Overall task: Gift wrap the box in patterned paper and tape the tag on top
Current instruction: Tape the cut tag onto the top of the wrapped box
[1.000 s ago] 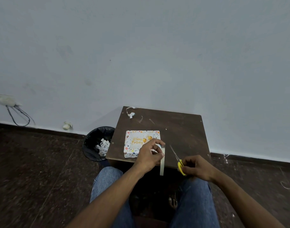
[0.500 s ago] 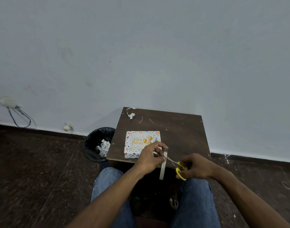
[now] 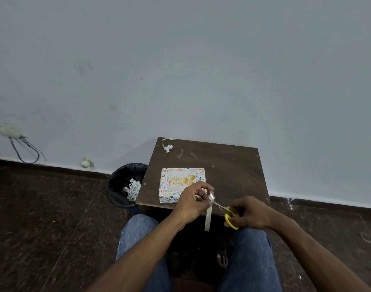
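The wrapped box [image 3: 172, 196], in white patterned paper, lies on the small dark wooden table [image 3: 228, 169] near its front left. A "Happy Birthday" tag [image 3: 179, 180] with gold balloons lies on top of it. Just in front of the box my left hand [image 3: 193, 203] pinches the top of a pale strip of tape [image 3: 208, 219] that hangs down past the table's front edge. My right hand [image 3: 251, 212] grips yellow-handled scissors [image 3: 229, 218], and their blades reach up left to the strip beside my left fingers.
A black bin [image 3: 122, 186] with paper scraps stands on the floor left of the table. Small paper and tape scraps [image 3: 168, 147] lie at the table's far left corner. The wall rises right behind the table. My knees in jeans [image 3: 249, 249] are under the front edge.
My right hand has brought the scissors left, from apart with blades pointing away to blades meeting the strip at my left fingers. My left hand still holds the strip.
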Tool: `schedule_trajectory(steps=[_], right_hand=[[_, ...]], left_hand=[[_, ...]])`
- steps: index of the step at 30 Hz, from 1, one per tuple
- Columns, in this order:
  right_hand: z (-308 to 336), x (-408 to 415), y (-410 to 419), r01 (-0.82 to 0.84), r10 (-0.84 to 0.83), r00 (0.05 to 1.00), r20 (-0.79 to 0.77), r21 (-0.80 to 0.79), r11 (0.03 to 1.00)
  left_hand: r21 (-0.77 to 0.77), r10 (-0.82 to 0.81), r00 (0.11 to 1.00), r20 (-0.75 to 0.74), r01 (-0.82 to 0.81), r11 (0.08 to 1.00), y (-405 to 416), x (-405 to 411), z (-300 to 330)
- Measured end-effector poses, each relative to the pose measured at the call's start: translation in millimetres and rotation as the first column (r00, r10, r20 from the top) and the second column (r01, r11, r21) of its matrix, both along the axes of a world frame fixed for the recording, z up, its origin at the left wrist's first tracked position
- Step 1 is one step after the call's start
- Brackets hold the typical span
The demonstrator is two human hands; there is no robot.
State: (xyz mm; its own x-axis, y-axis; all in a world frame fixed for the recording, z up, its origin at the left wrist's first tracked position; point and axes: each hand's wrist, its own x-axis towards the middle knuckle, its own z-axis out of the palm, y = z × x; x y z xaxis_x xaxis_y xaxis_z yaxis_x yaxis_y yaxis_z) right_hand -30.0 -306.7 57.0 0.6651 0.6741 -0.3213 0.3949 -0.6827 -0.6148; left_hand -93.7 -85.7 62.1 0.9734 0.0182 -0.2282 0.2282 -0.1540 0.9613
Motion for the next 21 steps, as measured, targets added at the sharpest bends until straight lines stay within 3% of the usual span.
schedule_trajectory(steps=[3,7,14,17,21], right_hand=[[0.9,-3.9,-1.2,-0.009,0.007,0.996,-0.087,-0.023,1.0],[-12.6,-4.9,-9.9,0.034,-0.028,0.999,0.038,-0.172,0.984],[-40.7,1.1,-19.6,0.435,-0.359,0.892,0.274,-0.314,0.844],[-48.1,6.3,-15.8,0.542,-0.488,0.839,0.239,-0.295,0.787],[-56.9,7.5,-8.5,0.636,-0.648,0.761,0.026,-0.222,0.739]], left_hand=[[-0.014,0.046,0.999,-0.015,-0.046,0.999,1.2,-0.6,-2.4],[-0.043,0.079,0.996,-0.028,-0.081,0.996,5.0,-1.3,-2.9],[-0.05,0.091,0.996,-0.024,-0.092,0.995,5.5,-1.6,-0.8],[-0.047,0.09,0.996,-0.026,-0.091,0.995,3.7,-1.3,-1.0],[-0.058,0.103,0.994,-0.045,-0.106,0.993,0.4,-4.7,-0.1]])
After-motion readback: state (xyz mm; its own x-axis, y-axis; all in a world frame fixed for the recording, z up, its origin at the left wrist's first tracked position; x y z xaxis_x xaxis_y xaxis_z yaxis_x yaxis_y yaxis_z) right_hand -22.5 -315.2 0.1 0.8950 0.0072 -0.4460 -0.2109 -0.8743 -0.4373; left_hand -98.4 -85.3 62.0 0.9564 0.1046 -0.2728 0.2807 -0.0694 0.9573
